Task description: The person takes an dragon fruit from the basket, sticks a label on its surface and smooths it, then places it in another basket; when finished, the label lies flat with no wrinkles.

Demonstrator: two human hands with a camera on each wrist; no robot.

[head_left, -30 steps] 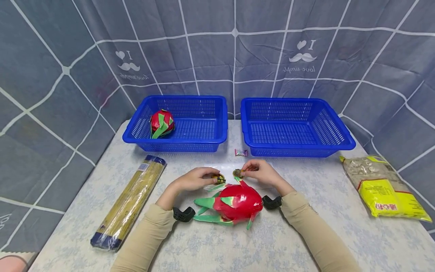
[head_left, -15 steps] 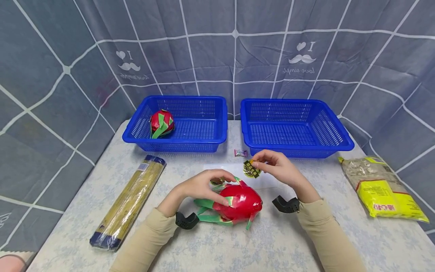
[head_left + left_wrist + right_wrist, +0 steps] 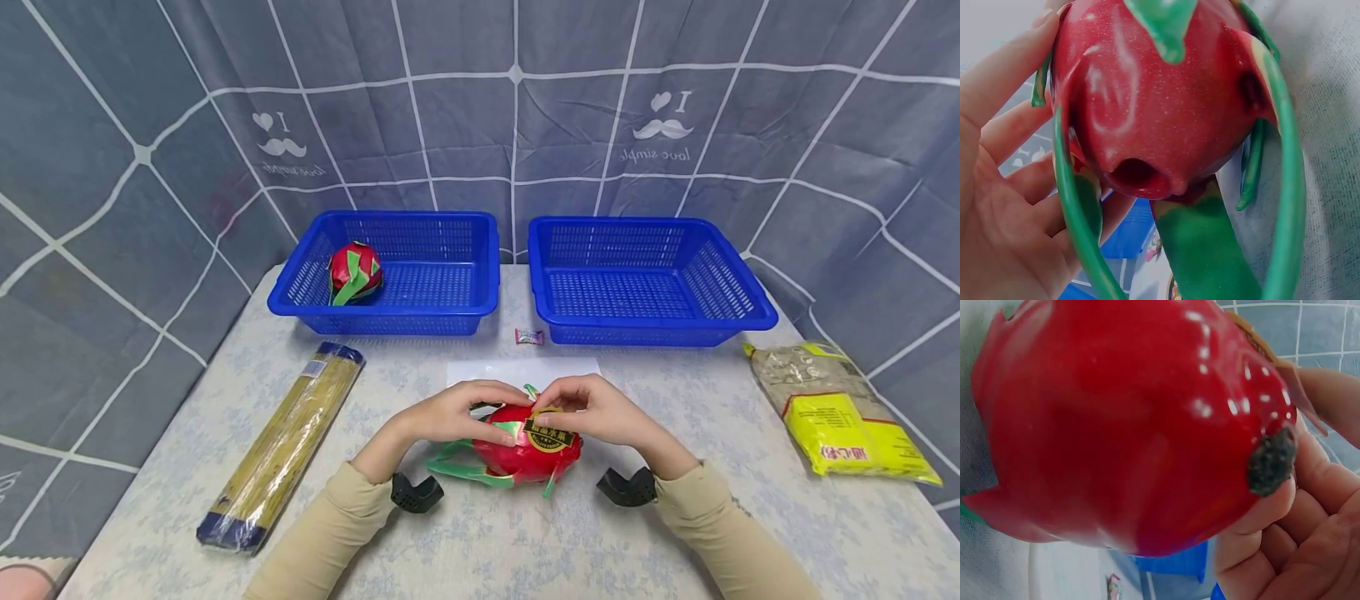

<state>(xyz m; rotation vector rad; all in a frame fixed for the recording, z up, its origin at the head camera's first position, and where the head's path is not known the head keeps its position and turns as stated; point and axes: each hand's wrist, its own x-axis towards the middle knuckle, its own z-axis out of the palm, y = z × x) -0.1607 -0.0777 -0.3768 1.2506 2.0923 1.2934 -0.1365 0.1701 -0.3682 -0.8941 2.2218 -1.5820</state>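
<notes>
A shiny red dragon fruit (image 3: 517,462), likely artificial, with green-tipped scales lies on its side on the table. My left hand (image 3: 453,412) spans it from the left, thumb on the near side and fingers over the far side. My right hand (image 3: 603,410) holds a round black-and-gold sticker (image 3: 549,433) by its edge, the thumb overlapping it. The sticker lies against the fruit's upper right side. In the right wrist view, the sticker's edge (image 3: 1257,340) stands up by the thumb, near the fruit's dark stem end (image 3: 1272,462). White backing paper (image 3: 555,365) lies behind the fruit, partly hidden.
Two blue baskets stand at the back; the left basket (image 3: 390,321) holds another dragon fruit (image 3: 355,273), the right basket (image 3: 637,332) nothing. A small wrapped candy (image 3: 528,337) lies before them. Long noodles in a pack (image 3: 285,446) lie left, a yellow-labelled bag (image 3: 840,417) right.
My right hand has peeled the sticker from the paper, lifted it, and brought it down onto the fruit. My left hand has moved from the paper to grip the fruit.
</notes>
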